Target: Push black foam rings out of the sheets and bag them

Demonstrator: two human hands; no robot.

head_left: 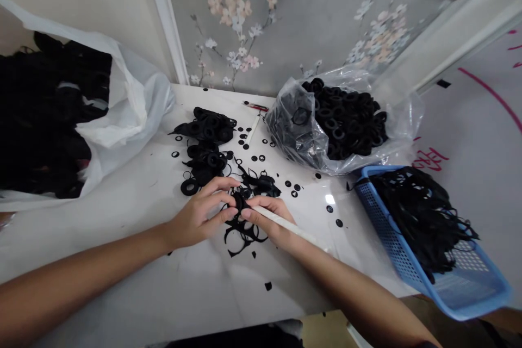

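In the middle of the white table (196, 277), my left hand (202, 212) pinches a black ring-shaped piece (240, 201) between thumb and fingers. My right hand (271, 217) meets it from the other side, thumb and fingers closed on the same piece. A thin white stick (281, 221) lies along my right hand and wrist, its near end close to the thumb. Black cut-out scraps (244, 236) with round holes lie under and below both hands. Just beyond the left fingers is a heap of black rings and sheets (206, 163).
A clear plastic bag (293, 130) full of black rings stands at the back right. Right of it, a blue basket (391, 244) holds black scraps. At left is a large white bag (134, 109) of black pieces. Small black discs (288, 184) and a red pen (256, 106) lie about.
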